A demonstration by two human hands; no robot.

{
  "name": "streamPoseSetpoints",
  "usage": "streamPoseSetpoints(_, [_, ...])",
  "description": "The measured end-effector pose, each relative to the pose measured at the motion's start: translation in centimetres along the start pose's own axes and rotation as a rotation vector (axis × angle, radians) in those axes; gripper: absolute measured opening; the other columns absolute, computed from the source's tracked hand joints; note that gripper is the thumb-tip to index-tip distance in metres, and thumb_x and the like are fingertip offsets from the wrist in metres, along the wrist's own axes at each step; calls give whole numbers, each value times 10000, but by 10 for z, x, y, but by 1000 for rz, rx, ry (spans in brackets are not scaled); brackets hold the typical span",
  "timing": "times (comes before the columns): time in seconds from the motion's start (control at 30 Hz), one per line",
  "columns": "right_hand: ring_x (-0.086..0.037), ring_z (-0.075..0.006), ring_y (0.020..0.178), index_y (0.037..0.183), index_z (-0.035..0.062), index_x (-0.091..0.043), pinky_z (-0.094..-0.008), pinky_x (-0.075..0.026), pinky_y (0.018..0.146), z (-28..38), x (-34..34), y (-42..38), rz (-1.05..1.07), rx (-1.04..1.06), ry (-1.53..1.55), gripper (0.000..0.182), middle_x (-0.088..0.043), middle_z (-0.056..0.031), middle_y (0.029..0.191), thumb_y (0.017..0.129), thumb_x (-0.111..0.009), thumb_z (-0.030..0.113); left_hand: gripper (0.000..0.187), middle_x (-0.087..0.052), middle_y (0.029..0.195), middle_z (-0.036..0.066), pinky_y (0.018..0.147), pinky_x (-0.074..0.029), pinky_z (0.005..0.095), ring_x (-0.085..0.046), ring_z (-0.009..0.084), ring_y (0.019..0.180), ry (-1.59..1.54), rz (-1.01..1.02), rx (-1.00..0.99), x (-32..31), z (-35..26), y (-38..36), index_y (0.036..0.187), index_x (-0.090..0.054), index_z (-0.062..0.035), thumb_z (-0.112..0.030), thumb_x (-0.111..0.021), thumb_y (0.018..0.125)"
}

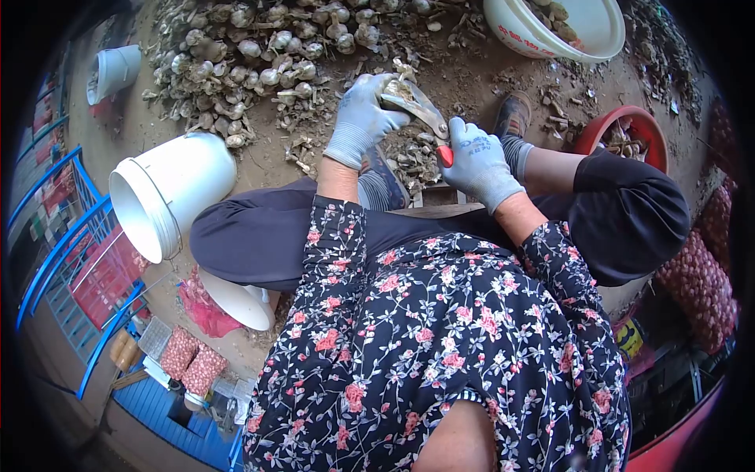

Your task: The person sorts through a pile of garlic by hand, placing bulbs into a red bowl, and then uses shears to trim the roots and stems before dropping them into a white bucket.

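My left hand (366, 116), in a grey-white work glove, is closed around a garlic bulb (399, 89), partly hidden by the fingers. In my right hand (476, 164), gloved the same way, is a pair of pruning shears (429, 114) with red handles. Their metal blades reach left across to the garlic, right at my left fingertips. Below the hands, dry garlic trimmings (413, 163) lie on the ground between my feet. A large heap of garlic bulbs (267, 59) with stalks spreads beyond my left hand.
A white tub (515, 35) stands at the far right, and a red basin (602, 126) with trimmings sits near my right knee. To the left, a white bucket (185, 173) lies on its side, with a smaller bucket (118, 69) beyond. Full net sacks (698, 287) lie at right.
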State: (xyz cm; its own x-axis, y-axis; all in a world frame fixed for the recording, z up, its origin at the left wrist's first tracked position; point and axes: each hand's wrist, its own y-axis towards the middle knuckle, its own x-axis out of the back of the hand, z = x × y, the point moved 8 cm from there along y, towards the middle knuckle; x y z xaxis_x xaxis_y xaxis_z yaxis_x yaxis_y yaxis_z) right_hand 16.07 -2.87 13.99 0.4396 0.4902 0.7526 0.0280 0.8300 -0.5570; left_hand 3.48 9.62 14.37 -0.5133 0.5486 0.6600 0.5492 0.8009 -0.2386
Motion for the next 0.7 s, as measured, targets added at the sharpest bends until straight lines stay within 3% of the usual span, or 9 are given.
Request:
streamPoseSetpoints(0.13, [-630, -356, 890, 1033, 37, -465, -449, -490, 777, -9, -15, 2, -6, 21, 122, 377, -632, -202, 939, 788, -608, 285, 630, -585, 1003, 133, 843, -497, 328, -603, 257, 930, -42, 57, 48, -10, 6, 2, 1107, -610, -55, -251, -824, 548])
streamPoseSetpoints(0.17, [-630, -356, 890, 1033, 37, -465, -449, -490, 777, -13, -19, 3, -8, 23, 120, 377, -632, -202, 939, 788, -608, 285, 605, -595, 996, 76, 832, -495, 270, -604, 151, 896, -208, 20, 121, -12, 13, 0, 1129, -584, 8, -165, -839, 609])
streamPoseSetpoints(0.2, [-629, -374, 860, 1007, 31, -470, -458, -489, 765, -21, -26, 3, 1, -46, 201, 354, -632, -217, 892, 791, -603, 277, 605, -595, 996, 76, 832, -495, 270, -604, 151, 896, -208, 22, 123, -14, 18, 0, 1129, -584, 8, -165, -839, 609])
streamPoseSetpoints(0.27, [-627, -393, 830, 982, 24, -474, -468, -488, 753, -30, -31, 3, 5, -107, 274, 332, -632, -232, 845, 794, -598, 269, 545, -585, 988, 68, 829, -510, 270, -615, 155, 858, -655, -45, 175, -12, 25, 5, 1088, -582, -9, -155, -834, 627])
streamPoseSetpoints(0.33, [-617, -420, 805, 910, 16, -489, -482, -472, 735, -29, -27, -4, -83, -91, 487, 306, -619, -244, 796, 804, -586, 286, 504, -594, 994, 62, 779, -532, 257, -623, 137, 826, -745, -55, 126, -18, 25, 7, 1162, -531, -15, -23, -755, 710])
streamPoseSetpoints(0.4, [-608, -427, 830, 869, 4, -501, -470, -464, 730, -29, -24, -9, -65, -102, 586, 337, -602, -271, 818, 798, -603, 317, 423, -601, 973, 49, 744, -556, 281, -636, 150, 835, -1318, -99, 116, -33, 37, 7, 1146, -516, -41, -4, -696, 765])
streamPoseSetpoints(0.47, [-606, -406, 857, 908, -15, -519, -441, -465, 742, -31, -38, -13, 79, -152, 775, 377, -597, -280, 843, 778, -642, 317, 384, -601, 971, 43, 732, -564, 288, -636, 155, 854, -1421, -103, 103, -36, 40, 8, 1131, -507, -60, 30, -649, 786])
streamPoseSetpoints(0.63, [-578, -162, 798, 1023, 7, -546, -320, -466, 745, -11, -67, -7, 337, -196, 1192, 473, -623, -115, 872, 797, -655, 408, 467, -548, 927, 27, 766, -535, 290, -576, 133, 800, -1504, -211, 101, -41, 43, 3, 1138, -492, -51, 121, -645, 731])
streamPoseSetpoints(0.7, [-581, -165, 788, 1012, 6, -552, -322, -467, 737, -5, -60, 3, 312, -192, 1129, 456, -624, -118, 864, 798, -652, 396, 497, -542, 927, 12, 766, -523, 269, -558, 109, 813, -1534, -140, 54, -51, 36, 3, 1139, -487, -58, 132, -664, 715])
